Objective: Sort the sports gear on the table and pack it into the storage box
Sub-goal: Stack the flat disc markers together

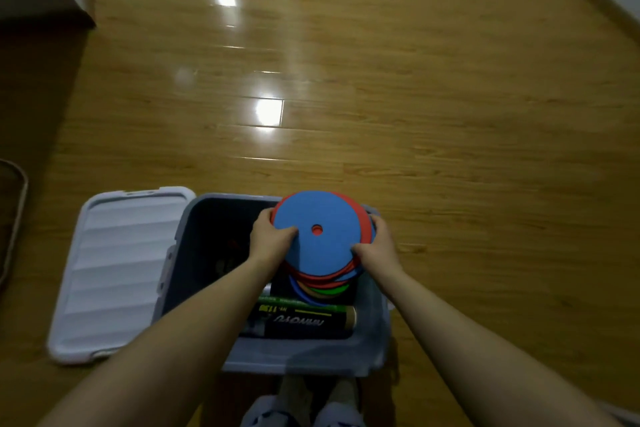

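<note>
Storage box [370,350] at lower centre on the floor [415,97], lid [114,270] lying left of it, tube [304,321] inside, disc stack [320,236] above its far right.

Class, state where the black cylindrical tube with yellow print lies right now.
In the head view, the black cylindrical tube lies flat inside the grey plastic storage box, near its front wall, just below the stack of coloured foam discs.
</note>
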Tool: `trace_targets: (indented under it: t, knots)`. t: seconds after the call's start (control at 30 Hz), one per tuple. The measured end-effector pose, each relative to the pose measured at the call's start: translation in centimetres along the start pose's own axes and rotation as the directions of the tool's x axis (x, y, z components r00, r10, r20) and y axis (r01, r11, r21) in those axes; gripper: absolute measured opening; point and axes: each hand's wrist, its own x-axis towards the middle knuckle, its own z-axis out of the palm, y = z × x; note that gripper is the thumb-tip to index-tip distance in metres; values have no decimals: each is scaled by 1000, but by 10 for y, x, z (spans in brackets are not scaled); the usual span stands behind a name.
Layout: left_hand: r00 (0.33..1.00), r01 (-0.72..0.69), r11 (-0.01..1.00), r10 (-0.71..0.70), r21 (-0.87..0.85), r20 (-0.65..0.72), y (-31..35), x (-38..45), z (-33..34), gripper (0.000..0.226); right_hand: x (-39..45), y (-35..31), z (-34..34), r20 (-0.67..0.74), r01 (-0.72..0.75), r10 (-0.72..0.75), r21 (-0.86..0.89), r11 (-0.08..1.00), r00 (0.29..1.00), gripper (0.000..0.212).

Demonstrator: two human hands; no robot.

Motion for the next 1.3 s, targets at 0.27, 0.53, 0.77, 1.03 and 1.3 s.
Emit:
trace_targets:
  t: [0.27, 0.53, 0.77, 1.03, 1.3]
  knots:
    - [997, 82, 997, -82, -12, 4, -126, 85, 58, 52, 85, 117, 43, 44, -52, 59, -152, 987, 997, 62]
    - [916, 229, 965, -259, 131, 307, -173, 146, 100, 67, 141, 169, 64, 136, -17, 85, -435, 900, 987, 78]
    - [938, 176, 961, -229, 214, 259, -153, 129, 111, 45, 136, 164, 57, 192, 43, 58, -484, 874, 980, 55]
    - [949, 205, 977, -214, 62, 231, -82, 60, 98, 16, 76, 102, 26, 38, 25, -16, -276, 961, 999, 36]
    - [939, 154, 987, -159, 39, 306, 49, -36, 64, 12, -10, -13, -43, -30, 40, -44, -113, 993, 999, 26]
